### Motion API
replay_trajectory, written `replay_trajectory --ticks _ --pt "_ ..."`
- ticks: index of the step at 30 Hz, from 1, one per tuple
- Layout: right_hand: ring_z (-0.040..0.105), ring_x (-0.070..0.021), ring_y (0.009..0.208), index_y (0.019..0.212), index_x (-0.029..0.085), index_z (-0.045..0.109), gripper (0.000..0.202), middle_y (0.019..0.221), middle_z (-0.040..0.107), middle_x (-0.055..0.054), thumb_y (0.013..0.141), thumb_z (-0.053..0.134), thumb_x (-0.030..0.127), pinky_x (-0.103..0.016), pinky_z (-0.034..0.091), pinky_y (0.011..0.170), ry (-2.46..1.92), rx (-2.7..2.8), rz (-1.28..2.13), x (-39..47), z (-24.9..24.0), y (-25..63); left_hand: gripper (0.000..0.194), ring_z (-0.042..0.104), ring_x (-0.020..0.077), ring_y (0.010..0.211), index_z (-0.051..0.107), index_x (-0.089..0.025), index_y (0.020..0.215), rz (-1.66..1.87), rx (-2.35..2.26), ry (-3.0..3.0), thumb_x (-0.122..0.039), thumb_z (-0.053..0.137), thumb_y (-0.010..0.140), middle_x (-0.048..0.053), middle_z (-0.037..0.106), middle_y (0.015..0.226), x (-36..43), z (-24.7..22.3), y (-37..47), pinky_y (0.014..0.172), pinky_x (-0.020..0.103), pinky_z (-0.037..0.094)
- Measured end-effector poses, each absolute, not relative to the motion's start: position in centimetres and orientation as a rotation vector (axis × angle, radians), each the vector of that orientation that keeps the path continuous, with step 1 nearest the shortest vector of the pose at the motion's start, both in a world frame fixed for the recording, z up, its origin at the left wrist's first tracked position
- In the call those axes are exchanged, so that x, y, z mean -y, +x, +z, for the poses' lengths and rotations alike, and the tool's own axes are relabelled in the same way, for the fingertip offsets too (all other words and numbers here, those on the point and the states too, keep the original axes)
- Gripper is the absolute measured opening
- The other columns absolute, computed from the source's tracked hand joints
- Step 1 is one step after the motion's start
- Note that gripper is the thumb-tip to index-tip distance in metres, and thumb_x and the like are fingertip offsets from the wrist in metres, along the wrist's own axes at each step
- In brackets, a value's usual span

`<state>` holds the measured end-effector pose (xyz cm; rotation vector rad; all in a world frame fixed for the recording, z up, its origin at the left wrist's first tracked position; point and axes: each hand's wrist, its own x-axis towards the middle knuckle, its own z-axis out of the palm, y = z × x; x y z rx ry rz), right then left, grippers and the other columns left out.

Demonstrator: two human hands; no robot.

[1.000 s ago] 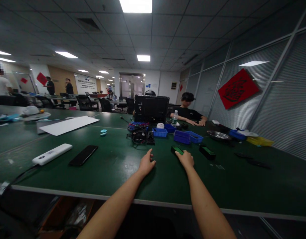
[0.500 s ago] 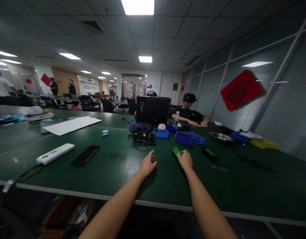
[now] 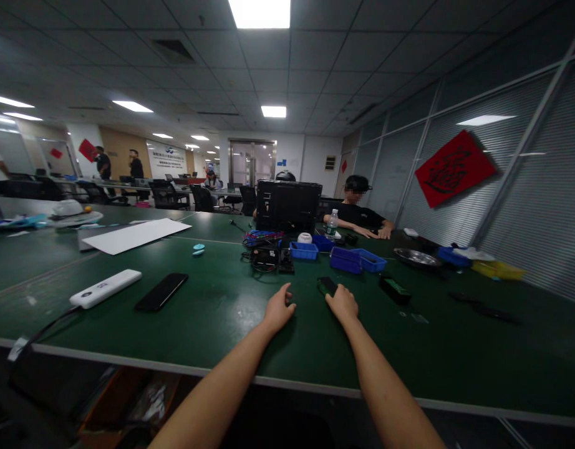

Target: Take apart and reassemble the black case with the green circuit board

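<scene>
My right hand [image 3: 344,303] grips a small circuit board [image 3: 327,286] by its near end, just above the green table [image 3: 212,330]. A dark face of the board with a green edge now shows; its near end is hidden under my fingers. To the left, my left hand [image 3: 279,308] rests over the table with fingers loosely curled, thumb apart, and holds nothing. Right of my right hand lies a black box [image 3: 394,289] with a green board-like surface on top.
Beyond my hands stand blue trays [image 3: 304,251], a tangle of cables with a black device [image 3: 265,256], a water bottle [image 3: 332,224] and a black monitor [image 3: 288,207]. A phone [image 3: 161,292] and a white power strip [image 3: 106,289] lie left. Across the table sits a person [image 3: 362,215].
The circuit board in my right hand has turned from its bright green face to a darker one. My right hand has shifted slightly left; my left hand stays put.
</scene>
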<state>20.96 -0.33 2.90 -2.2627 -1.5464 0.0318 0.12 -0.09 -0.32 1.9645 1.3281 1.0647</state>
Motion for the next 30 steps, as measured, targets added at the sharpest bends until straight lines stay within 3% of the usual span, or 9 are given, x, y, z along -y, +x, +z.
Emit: replay_trajectory --ticks 7,13,19,25,30 --pt "0.053 -0.0279 0.094 0.108 0.010 0.047 0.045 0.104 0.052 -0.015 0.073 0.051 0.038 -0.035 0.043 0.072 -2.264 1.505 -0.056 0.4 2.9 21.1 0.064 0.053 0.0098 0.079 0.035 -0.024 0.128 1.064 -1.328 1.968 -0.019 0.056 0.068 0.001 0.058 0.101 0.1 -0.3 0.1 0.075 0.021 0.042" --pt "0.055 -0.0226 0.089 0.113 0.013 0.041 0.044 0.113 0.045 -0.014 0.073 0.053 0.028 -0.029 0.042 0.068 -2.156 1.676 -0.218 0.8 3.0 20.1 0.063 0.053 0.0099 0.079 0.036 -0.024 0.127 1.055 -1.338 1.965 -0.017 0.056 0.068 0.001 0.059 0.100 0.3 -0.1 0.2 0.075 0.022 0.042" --pt "0.050 -0.0245 0.096 0.125 0.018 0.034 0.056 0.122 0.039 -0.014 0.073 0.054 0.021 -0.031 0.039 0.073 -2.081 1.872 -0.441 0.9 2.5 19.3 0.063 0.053 0.0100 0.078 0.036 -0.023 0.127 1.065 -1.332 1.969 -0.015 0.054 0.067 0.001 0.059 0.099 0.2 -0.2 0.3 0.076 0.023 0.041" --pt "0.046 -0.0265 0.098 0.126 0.017 0.034 0.055 0.120 0.040 -0.015 0.077 0.052 0.034 -0.035 0.038 0.075 -2.013 1.937 -0.495 1.1 2.3 18.6 0.061 0.053 0.0097 0.077 0.037 -0.023 0.126 1.084 -1.313 1.982 -0.013 0.052 0.068 0.001 0.059 0.098 0.0 -0.4 0.2 0.075 0.022 0.041" --pt "0.045 -0.0253 0.101 0.119 0.024 0.044 0.043 0.121 0.041 -0.011 0.082 0.041 0.045 -0.034 0.039 0.075 -1.909 1.943 -0.375 1.3 2.4 17.8 0.060 0.053 0.0097 0.077 0.038 -0.022 0.126 1.088 -1.310 1.995 -0.014 0.052 0.068 0.001 0.059 0.097 0.1 -0.4 0.2 0.075 0.022 0.041"
